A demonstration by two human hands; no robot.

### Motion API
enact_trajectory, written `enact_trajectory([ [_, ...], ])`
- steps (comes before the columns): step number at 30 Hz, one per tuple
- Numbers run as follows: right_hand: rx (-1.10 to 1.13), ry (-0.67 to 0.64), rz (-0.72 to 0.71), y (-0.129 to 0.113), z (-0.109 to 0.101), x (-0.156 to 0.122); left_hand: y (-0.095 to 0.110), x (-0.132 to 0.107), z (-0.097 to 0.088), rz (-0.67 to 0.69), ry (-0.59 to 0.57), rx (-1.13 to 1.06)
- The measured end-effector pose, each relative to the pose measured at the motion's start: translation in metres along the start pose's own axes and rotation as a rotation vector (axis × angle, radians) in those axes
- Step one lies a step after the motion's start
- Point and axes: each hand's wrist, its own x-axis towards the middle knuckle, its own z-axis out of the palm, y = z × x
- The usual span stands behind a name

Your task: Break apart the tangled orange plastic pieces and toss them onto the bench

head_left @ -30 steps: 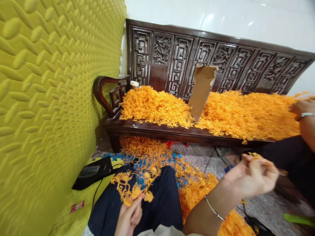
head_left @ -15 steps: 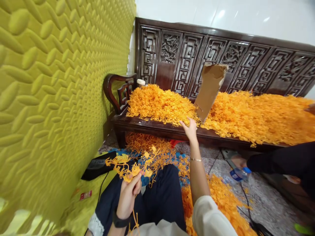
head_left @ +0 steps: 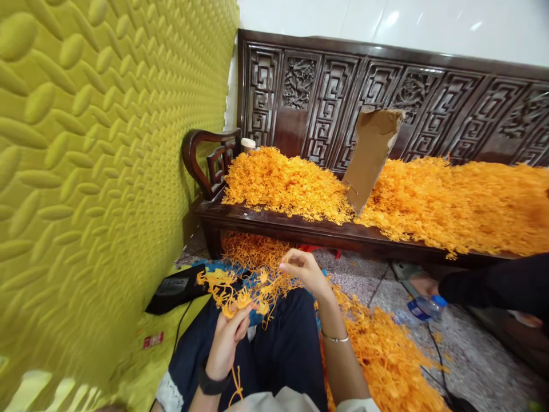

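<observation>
My left hand is closed round a tangled orange plastic sprig, held up over my dark-trousered lap. My right hand hovers just right of the sprig, fingers curled and pinched at its strands near the tip. A deep heap of the same orange pieces covers the seat of a dark carved wooden bench ahead. More orange pieces lie on the floor by my right leg and under the bench.
A cardboard flap stands in the heap on the bench. A yellow padded wall fills the left. A black device with a cable lies on the floor. Another person's dark-clad leg and a water bottle are at right.
My right hand has drawn back from the bench edge to the sprig in my left hand. The left hand has stayed closed on the sprig throughout.
</observation>
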Motion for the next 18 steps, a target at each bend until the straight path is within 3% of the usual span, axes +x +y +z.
enact_trajectory([
  [4, 0.13, 0.309, -0.055, 0.003, 0.006, -0.003, -0.003, -0.002, 0.009, 0.008, -0.11, 0.135],
  [9, 0.265, 0.547, -0.088, 0.02, 0.013, -0.001, -0.004, -0.007, 0.025, 0.027, -0.12, 0.146],
  [18, 0.491, 0.592, 0.012, 0.038, 0.003, -0.004, 0.001, -0.006, 0.036, 0.007, -0.154, 0.195],
])
